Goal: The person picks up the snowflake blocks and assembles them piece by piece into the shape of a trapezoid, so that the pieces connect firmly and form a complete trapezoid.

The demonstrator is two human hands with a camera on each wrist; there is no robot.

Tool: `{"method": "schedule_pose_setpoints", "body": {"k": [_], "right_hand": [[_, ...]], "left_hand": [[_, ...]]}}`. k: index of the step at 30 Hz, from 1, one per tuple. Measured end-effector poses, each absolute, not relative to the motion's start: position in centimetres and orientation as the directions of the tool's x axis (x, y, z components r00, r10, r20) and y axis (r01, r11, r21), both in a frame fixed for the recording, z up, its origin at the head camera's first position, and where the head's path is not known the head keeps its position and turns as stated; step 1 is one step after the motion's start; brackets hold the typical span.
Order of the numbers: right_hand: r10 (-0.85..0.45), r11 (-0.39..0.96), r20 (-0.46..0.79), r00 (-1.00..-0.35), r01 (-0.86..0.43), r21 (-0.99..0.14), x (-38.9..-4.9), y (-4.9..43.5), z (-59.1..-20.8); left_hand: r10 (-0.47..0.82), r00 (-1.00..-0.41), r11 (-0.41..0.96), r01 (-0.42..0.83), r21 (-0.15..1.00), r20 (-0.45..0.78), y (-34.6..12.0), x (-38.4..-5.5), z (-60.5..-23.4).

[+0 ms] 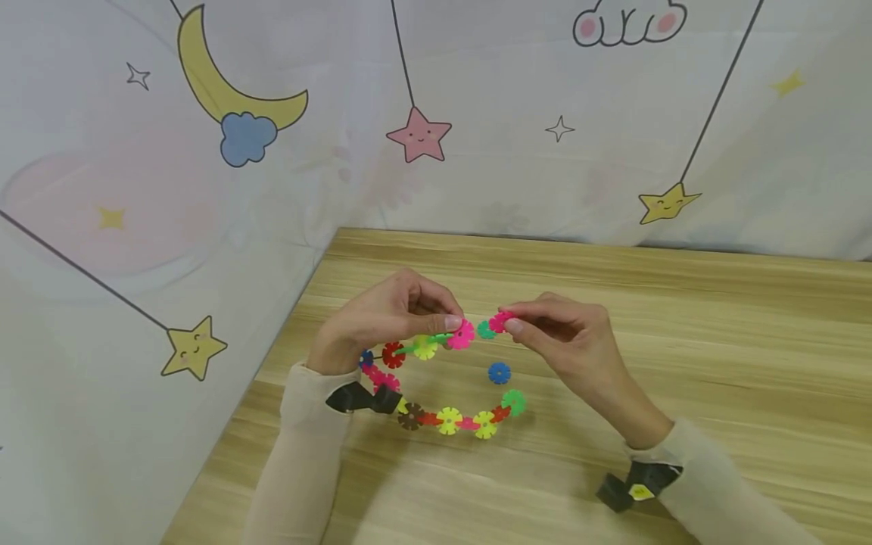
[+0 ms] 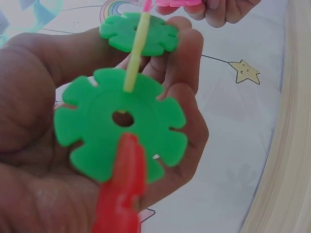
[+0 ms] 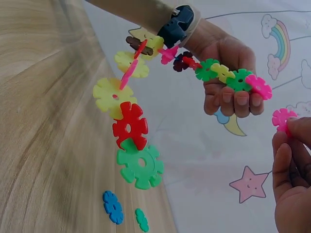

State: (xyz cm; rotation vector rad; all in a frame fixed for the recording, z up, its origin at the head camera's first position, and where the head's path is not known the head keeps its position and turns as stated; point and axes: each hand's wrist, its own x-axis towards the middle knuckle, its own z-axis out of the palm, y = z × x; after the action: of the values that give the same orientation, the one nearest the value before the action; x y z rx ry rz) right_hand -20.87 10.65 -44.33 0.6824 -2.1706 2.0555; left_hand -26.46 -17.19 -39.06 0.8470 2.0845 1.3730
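My left hand (image 1: 384, 314) pinches a pink notched disc (image 1: 461, 334) at one end of a chain of interlocking plastic snowflake discs. From there the chain curves round to a light green disc (image 3: 141, 165) at its other end, passing yellow, red, pink and brown pieces. In the left wrist view a green disc (image 2: 87, 121) hangs in front of the palm, slotted to a red one (image 2: 121, 204). My right hand (image 1: 579, 333) holds a single pink disc (image 1: 500, 322) between thumb and fingertips, a small gap from the chain's pink end.
A loose blue disc (image 1: 499, 373) and a loose teal disc (image 3: 142, 220) lie on the wood-grain table (image 1: 749, 363). Behind the table hangs a pale cloth (image 1: 504, 182) printed with stars and a moon.
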Motion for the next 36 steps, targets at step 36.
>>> {"method": "schedule_pose_setpoints", "body": {"k": [36], "right_hand": [[-0.287, -0.098, 0.552, -0.783, -0.549, -0.83, -21.6, 9.2, -45.2]], "left_hand": [[0.688, -0.723, 0.318, 0.235, 0.918, -0.054, -15.7, -26.3, -39.5]]}}
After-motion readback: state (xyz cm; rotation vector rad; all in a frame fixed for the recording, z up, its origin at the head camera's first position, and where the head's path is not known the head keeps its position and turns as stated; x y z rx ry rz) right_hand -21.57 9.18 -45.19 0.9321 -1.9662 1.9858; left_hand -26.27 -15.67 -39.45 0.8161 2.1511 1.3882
